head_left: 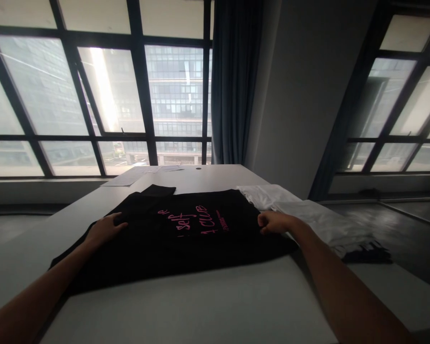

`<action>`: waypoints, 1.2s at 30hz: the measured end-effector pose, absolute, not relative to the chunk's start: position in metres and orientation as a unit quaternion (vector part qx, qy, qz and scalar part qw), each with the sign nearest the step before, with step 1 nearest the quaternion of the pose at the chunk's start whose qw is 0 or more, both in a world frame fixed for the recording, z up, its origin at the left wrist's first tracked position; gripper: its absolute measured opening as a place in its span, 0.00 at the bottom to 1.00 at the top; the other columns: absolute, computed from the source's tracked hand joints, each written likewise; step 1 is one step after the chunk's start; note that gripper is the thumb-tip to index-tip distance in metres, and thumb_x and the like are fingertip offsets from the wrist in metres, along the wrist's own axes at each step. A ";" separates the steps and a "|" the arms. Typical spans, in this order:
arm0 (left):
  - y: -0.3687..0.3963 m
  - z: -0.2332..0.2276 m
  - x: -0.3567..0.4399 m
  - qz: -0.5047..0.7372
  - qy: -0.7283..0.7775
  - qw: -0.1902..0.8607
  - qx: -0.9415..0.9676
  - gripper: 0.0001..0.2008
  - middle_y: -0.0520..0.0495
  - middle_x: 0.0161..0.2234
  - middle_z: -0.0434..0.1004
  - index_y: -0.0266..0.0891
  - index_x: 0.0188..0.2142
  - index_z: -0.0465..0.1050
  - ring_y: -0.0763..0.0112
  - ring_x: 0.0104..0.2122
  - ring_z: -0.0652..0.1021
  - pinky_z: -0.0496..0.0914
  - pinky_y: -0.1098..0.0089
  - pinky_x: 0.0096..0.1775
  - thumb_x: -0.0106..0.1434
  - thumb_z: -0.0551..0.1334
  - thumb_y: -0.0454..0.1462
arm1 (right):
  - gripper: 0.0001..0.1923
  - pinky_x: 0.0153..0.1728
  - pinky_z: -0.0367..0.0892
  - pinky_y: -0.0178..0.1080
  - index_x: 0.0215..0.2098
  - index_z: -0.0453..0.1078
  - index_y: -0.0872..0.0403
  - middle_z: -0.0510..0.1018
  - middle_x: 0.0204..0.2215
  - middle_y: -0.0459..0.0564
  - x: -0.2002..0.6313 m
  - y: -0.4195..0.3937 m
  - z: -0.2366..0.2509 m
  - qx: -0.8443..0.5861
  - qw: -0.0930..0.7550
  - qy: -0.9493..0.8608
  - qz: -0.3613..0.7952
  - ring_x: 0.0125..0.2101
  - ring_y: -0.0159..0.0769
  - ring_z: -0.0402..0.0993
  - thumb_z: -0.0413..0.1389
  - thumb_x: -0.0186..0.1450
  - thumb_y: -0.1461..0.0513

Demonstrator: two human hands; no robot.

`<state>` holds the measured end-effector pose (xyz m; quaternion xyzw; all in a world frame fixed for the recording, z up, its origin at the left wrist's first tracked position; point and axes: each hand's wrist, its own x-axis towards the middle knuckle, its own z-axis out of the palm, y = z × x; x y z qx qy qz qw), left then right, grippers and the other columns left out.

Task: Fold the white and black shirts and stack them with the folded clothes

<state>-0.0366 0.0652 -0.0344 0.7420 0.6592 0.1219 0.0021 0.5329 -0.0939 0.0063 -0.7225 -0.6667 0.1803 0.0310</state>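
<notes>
Black T-shirt [186, 234] with pink lettering spread flat mid-tabletop [208, 306], left hand [105, 229] pinching its 9 o'clock edge, right hand [272, 222] gripping its 3 o'clock edge, white garments [308, 212] heaped just beyond at 3 o'clock

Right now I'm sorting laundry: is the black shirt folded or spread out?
Spread out. The black shirt lies flat on the table, pink print showing, one hand on each side edge.
</notes>
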 end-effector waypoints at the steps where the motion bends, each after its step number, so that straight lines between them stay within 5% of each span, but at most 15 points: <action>1: 0.064 -0.028 -0.037 0.131 0.659 0.017 0.741 0.33 0.34 0.52 0.76 0.31 0.61 0.65 0.48 0.50 0.76 0.70 0.58 0.49 0.60 0.54 0.48 | 0.11 0.31 0.65 0.35 0.35 0.72 0.55 0.78 0.33 0.49 0.534 -0.093 0.006 -0.717 0.050 -0.673 0.172 0.33 0.38 0.74 0.60 0.53 0.62; 5: 0.052 -0.007 -0.038 0.244 0.643 0.002 0.726 0.26 0.41 0.52 0.74 0.33 0.54 0.72 0.54 0.49 0.76 0.67 0.63 0.53 0.62 0.52 0.45 | 0.10 0.39 0.67 0.35 0.38 0.72 0.55 0.78 0.37 0.50 0.536 -0.087 0.007 -0.677 0.174 -0.707 0.105 0.38 0.38 0.74 0.56 0.59 0.60; 8: 0.049 -0.005 -0.042 0.300 0.637 -0.033 0.709 0.26 0.42 0.52 0.73 0.32 0.54 0.70 0.54 0.48 0.75 0.66 0.62 0.54 0.63 0.50 0.46 | 0.11 0.45 0.66 0.38 0.40 0.73 0.55 0.78 0.41 0.52 0.533 -0.083 0.004 -0.704 0.190 -0.683 0.030 0.42 0.40 0.74 0.57 0.60 0.61; 14: 0.058 -0.027 -0.044 0.191 0.634 -0.056 0.747 0.31 0.33 0.57 0.69 0.29 0.58 0.66 0.49 0.55 0.71 0.66 0.55 0.55 0.61 0.50 0.45 | 0.21 0.50 0.65 0.44 0.52 0.71 0.54 0.74 0.52 0.57 0.508 -0.080 -0.001 -0.758 0.076 -0.647 -0.040 0.49 0.48 0.72 0.57 0.60 0.63; 19: 0.054 -0.042 -0.034 0.108 0.542 -0.025 0.833 0.34 0.42 0.64 0.62 0.36 0.62 0.64 0.55 0.61 0.65 0.58 0.58 0.62 0.64 0.46 0.53 | 0.24 0.60 0.58 0.43 0.57 0.69 0.54 0.70 0.58 0.55 0.485 -0.075 -0.014 -0.668 0.147 -0.729 0.024 0.57 0.45 0.65 0.54 0.65 0.55; 27: 0.040 -0.059 -0.031 0.019 0.559 0.039 0.828 0.36 0.44 0.69 0.40 0.39 0.70 0.44 0.54 0.68 0.48 0.48 0.48 0.63 0.67 0.42 0.53 | 0.38 0.66 0.35 0.55 0.71 0.45 0.49 0.39 0.70 0.48 0.490 -0.069 -0.043 -0.691 0.007 -0.703 0.166 0.69 0.45 0.32 0.42 0.68 0.42; 32: 0.036 -0.068 -0.059 0.036 0.603 0.016 0.796 0.37 0.41 0.69 0.44 0.41 0.69 0.49 0.49 0.67 0.50 0.52 0.44 0.61 0.66 0.43 0.55 | 0.41 0.67 0.39 0.49 0.69 0.50 0.51 0.45 0.69 0.50 0.496 -0.067 -0.041 -0.685 0.029 -0.711 0.154 0.68 0.46 0.38 0.45 0.66 0.40; 36: 0.040 -0.047 -0.062 0.043 0.629 0.003 0.776 0.36 0.38 0.63 0.63 0.42 0.61 0.67 0.45 0.61 0.65 0.61 0.48 0.56 0.64 0.43 0.58 | 0.42 0.66 0.43 0.47 0.68 0.54 0.53 0.49 0.69 0.53 0.495 -0.065 -0.039 -0.681 0.037 -0.717 0.144 0.68 0.47 0.42 0.48 0.64 0.40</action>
